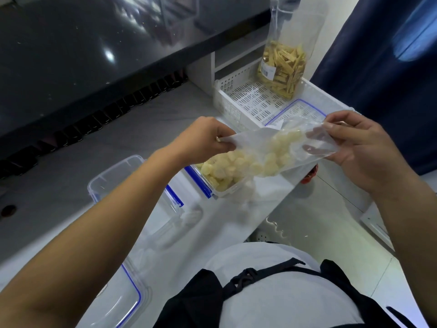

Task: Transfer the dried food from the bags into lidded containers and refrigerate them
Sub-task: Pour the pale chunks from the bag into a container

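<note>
We pinch the clear bag [281,150] at both ends: the left hand [201,140] nips the lower corner near its mouth between thumb and curled fingers, while the right hand [361,147] grips the raised closed end, fingers [314,150] showing through the film. The bag slopes down to our left, and the pale dried rounds [272,159] slide toward the open container [220,178] just beneath the mouth, which already holds a layer of them. To pour well, we judge it best to keep the mouth directly over the container, raise the right end gradually, and shake lightly so pieces do not spill onto the white counter [260,209]. Beyond the grip, an empty container [132,185] stands to the left, a lid [125,304] lies nearer us, and a second bag of dried strips [281,72] stands upright in the white basket [248,100].
</note>
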`<state>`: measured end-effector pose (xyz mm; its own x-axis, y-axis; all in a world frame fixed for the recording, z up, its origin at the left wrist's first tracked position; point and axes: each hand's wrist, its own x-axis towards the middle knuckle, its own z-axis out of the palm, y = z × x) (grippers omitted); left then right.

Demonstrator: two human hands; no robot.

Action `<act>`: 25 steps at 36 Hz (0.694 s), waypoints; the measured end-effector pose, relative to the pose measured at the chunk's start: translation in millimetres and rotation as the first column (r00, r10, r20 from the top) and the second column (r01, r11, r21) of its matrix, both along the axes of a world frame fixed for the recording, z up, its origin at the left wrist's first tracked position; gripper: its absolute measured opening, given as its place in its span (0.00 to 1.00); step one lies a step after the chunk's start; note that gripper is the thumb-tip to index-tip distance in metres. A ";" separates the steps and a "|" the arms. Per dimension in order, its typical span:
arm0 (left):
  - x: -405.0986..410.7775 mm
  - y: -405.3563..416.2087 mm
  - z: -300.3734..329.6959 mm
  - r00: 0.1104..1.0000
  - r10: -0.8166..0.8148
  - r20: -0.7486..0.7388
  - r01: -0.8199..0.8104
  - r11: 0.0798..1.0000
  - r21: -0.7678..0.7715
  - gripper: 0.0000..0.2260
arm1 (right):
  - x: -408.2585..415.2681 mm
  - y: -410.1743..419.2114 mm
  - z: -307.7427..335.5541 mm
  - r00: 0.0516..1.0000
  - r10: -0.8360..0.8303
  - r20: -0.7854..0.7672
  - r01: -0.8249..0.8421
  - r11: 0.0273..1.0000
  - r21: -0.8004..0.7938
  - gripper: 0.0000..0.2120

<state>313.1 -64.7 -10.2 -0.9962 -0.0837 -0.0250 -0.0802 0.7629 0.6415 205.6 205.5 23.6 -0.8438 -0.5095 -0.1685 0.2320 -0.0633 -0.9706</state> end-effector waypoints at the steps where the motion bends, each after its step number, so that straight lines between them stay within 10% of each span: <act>1: -0.3 -1.4 1.9 1.000 0.004 0.002 -0.004 1.000 -0.002 0.09 | -0.7 -0.6 1.7 1.000 0.003 -0.006 -0.003 1.000 -0.003 0.03; 25: 0.9 -12.4 3.3 0.994 0.109 0.027 -0.112 0.969 0.220 0.10 | 12.8 -20.9 13.9 0.999 0.019 -0.040 -0.020 1.000 -0.025 0.05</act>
